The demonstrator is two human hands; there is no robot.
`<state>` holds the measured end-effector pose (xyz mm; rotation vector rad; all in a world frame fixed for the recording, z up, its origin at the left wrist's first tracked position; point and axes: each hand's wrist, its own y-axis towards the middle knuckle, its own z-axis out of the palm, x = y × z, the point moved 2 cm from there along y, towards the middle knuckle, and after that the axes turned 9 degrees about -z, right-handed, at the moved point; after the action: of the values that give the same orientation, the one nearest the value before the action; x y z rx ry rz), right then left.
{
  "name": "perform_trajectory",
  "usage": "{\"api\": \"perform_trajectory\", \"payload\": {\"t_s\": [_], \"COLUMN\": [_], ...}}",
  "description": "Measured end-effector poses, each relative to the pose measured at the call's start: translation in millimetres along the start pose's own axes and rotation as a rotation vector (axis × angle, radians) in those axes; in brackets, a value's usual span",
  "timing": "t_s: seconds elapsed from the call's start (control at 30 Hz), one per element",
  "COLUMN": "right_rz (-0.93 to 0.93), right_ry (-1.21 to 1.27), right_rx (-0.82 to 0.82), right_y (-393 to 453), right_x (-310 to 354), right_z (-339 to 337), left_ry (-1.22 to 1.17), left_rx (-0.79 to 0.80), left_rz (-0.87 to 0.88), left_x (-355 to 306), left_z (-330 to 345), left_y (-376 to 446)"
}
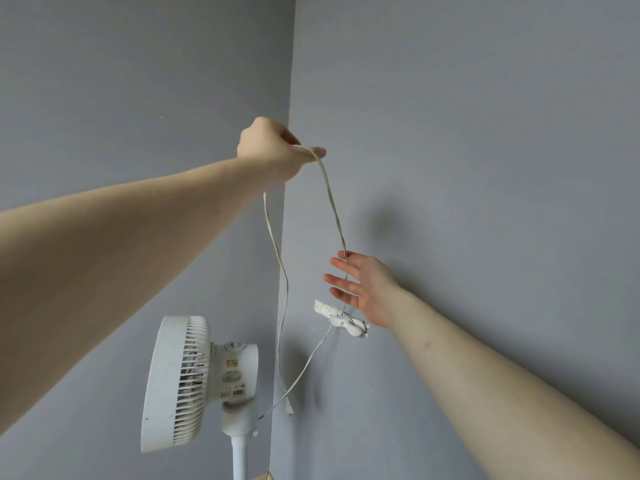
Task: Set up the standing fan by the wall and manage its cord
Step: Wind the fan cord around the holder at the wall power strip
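While the left hand (273, 147) was up high near the corner where the two grey walls (467, 133) met, it had its fingers curled round a bend of the white power cord (330, 199), so the cord draped down from it in two strands. One strand dropped past the open right hand (363, 287), whose fingers were spread and straight with the cord running across them, not gripped as far as I could tell. That strand led on down to the wall socket plate (323, 309), where a white plug (349, 326) was sitting in it. The other strand hung loose along the corner, ending low beside the fan. The white standing fan (194, 382) stood lower left, close to the corner, head turned side-on on its pole (240, 459), another length of cord running from its neck up to the plug.
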<state>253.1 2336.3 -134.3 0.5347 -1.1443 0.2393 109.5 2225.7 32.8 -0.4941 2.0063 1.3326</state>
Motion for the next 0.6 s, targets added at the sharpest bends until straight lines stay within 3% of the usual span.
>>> {"api": "perform_trajectory", "payload": {"t_s": [0.1,0.2,0.3,0.37,0.47,0.6], "right_rz": [0.021,0.030,0.030,0.035,0.046,0.048], "right_ry": [0.012,0.012,0.021,0.025,0.027,0.010], "right_rx": [-0.049,-0.080,-0.088,-0.091,-0.088,-0.100], "right_y": [-4.3,-7.0,-7.8,-7.9,-7.6,-7.6], "right_x": [1.5,1.1,1.9,3.5,5.7,9.7], "right_z": [-2.1,-4.1,-5.7,-6.7,-11.7,-20.6], "left_ry": [-0.019,0.155,0.226,0.259,0.305,0.355], "left_rx": [-0.071,-0.184,-0.166,-0.176,-0.192,-0.157], "left_rz": [-0.005,0.392,0.831,1.015,1.124,1.124], "left_x": [2.8,-12.2,-33.7,-44.0,-49.9,-46.2], "left_z": [-11.0,-15.1,-13.5,-9.1,-0.3,4.4], "left_y": [-3.6,-17.9,-37.3,-47.9,-61.2,-81.1]}}
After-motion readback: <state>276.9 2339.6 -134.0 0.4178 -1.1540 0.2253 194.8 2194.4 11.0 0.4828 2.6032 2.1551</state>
